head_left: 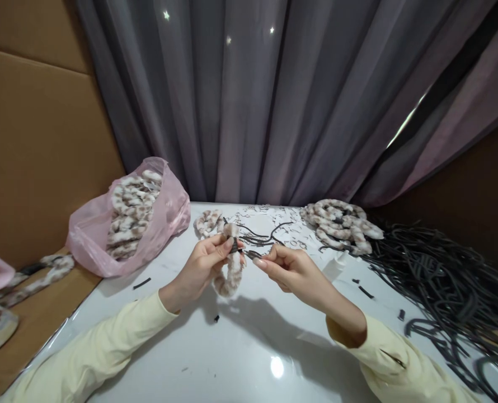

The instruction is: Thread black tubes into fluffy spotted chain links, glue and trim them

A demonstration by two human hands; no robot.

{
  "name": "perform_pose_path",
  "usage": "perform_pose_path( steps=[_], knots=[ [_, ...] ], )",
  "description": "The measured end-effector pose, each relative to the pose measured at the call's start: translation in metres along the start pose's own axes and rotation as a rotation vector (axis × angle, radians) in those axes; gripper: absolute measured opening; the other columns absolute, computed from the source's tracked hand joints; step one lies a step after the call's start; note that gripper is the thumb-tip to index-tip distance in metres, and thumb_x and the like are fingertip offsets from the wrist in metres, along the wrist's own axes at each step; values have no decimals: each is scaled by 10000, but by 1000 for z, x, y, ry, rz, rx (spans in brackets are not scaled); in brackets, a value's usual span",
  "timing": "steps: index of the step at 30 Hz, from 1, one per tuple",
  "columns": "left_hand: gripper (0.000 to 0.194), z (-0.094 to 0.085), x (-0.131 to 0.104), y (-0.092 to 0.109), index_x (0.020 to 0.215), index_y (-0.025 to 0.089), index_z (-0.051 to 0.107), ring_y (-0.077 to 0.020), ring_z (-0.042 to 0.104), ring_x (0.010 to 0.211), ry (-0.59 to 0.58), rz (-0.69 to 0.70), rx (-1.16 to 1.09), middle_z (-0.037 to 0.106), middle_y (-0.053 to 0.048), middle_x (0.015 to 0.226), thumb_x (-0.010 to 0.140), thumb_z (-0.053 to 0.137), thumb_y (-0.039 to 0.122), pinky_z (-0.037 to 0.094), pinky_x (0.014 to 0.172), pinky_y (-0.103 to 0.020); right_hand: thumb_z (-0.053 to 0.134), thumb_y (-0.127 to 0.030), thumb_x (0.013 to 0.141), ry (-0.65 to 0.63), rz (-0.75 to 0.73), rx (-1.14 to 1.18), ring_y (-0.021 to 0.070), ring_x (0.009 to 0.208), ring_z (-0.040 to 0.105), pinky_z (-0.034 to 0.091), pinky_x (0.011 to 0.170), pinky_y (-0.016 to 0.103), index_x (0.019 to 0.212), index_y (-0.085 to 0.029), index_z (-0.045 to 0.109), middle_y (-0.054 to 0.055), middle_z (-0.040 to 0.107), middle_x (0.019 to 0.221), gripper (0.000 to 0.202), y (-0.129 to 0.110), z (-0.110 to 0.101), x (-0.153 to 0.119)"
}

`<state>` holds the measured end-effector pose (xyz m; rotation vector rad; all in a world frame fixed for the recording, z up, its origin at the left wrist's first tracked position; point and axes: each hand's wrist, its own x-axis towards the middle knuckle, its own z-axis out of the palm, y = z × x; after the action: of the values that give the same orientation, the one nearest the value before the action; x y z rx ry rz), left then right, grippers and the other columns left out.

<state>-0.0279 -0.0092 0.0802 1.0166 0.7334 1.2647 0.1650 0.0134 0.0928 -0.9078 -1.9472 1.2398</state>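
My left hand point(201, 266) pinches a white-and-brown fluffy ring point(233, 274) by its dark middle section, above the white table point(240, 358). The lower loop of the ring hangs below my fingers. Facing it from the right, my right hand point(293, 271) is closed in a pinch on a thin dark strip point(254, 254), whose left end reaches the dark section of the ring. Whether strip and ring are joined cannot be made out. Just behind my hands lie another fluffy ring point(208, 222) and several black cords point(255, 240).
A pink plastic bag point(173, 212) full of fluffy rings stands at left. Back right is a pile of fluffy rings point(337, 221), beside a large tangle of black cords point(454, 280). Small clear pieces point(280, 215) lie scattered at the back. Cardboard point(34, 140) and a curtain point(240, 112) enclose the table.
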Motion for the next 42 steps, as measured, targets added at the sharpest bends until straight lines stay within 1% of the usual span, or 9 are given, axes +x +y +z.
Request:
perform_pose_path(
  steps=[6, 12, 17, 22, 26, 30, 35, 39, 42],
  knots=[
    [277, -4, -1, -3, 841, 133, 595, -110, 578, 537, 2, 7, 81, 657, -41, 677, 765, 652, 392, 441, 514, -196, 594, -534, 770, -68, 96, 167, 31, 353, 275, 190, 340, 171, 647, -187, 407, -99, 341, 432, 413, -2, -1, 0],
    [313, -4, -2, -2, 867, 130, 593, -96, 550, 501, 8, 21, 137, 658, -43, 690, 763, 646, 420, 433, 487, -197, 611, -523, 764, -71, 114, 166, 23, 352, 282, 199, 339, 167, 640, -178, 417, -89, 380, 449, 414, -5, -2, -1],
    [327, -3, -2, -1, 872, 130, 602, -95, 548, 496, 12, 21, 155, 660, -43, 686, 754, 652, 430, 420, 456, -189, 614, -539, 753, -84, 151, 183, 24, 347, 273, 190, 339, 171, 630, -181, 411, -93, 359, 442, 430, -4, -3, 0],
    [318, -3, -1, -1, 841, 131, 601, -96, 553, 485, 19, 27, 157, 661, -46, 671, 736, 671, 423, 395, 415, -175, 596, -548, 766, -88, 129, 140, 32, 356, 292, 205, 340, 177, 639, -181, 417, -86, 366, 455, 427, -3, -3, -1],
    [340, -2, -1, -1, 887, 141, 612, -87, 533, 472, 32, 44, 200, 654, -27, 685, 728, 672, 435, 350, 358, -161, 569, -541, 789, -53, 74, 45, 41, 367, 300, 226, 352, 187, 643, -186, 425, -77, 375, 463, 411, -5, -1, -3],
    [361, 0, -2, -1, 959, 161, 608, -54, 468, 426, 67, 58, 233, 616, 12, 676, 727, 676, 429, 320, 341, -151, 530, -489, 839, 12, -31, -140, 62, 415, 329, 252, 399, 201, 643, -188, 435, -60, 381, 474, 371, -8, 2, -7],
    [356, 2, -3, -3, 952, 166, 597, -60, 473, 442, 97, 50, 210, 593, 14, 641, 729, 676, 432, 348, 394, -159, 460, -421, 900, 89, -211, -421, 73, 472, 289, 233, 454, 216, 627, -201, 319, -49, 362, 522, 377, -7, 6, -9],
    [385, 3, -3, -3, 964, 168, 598, -48, 420, 386, 104, 20, 221, 527, 42, 557, 720, 675, 456, 293, 353, -157, 432, -382, 916, 89, -270, -567, 74, 444, 258, 213, 447, 219, 681, -210, 311, -55, 353, 523, 316, -6, 6, -11],
    [409, 4, -4, -3, 985, 162, 596, -45, 405, 385, 98, 0, 278, 514, 41, 565, 728, 658, 475, 267, 330, -153, 395, -375, 931, 54, -284, -672, 75, 430, 255, 194, 441, 223, 702, -213, 302, -56, 340, 526, 295, -7, 5, -13]
  ],
)
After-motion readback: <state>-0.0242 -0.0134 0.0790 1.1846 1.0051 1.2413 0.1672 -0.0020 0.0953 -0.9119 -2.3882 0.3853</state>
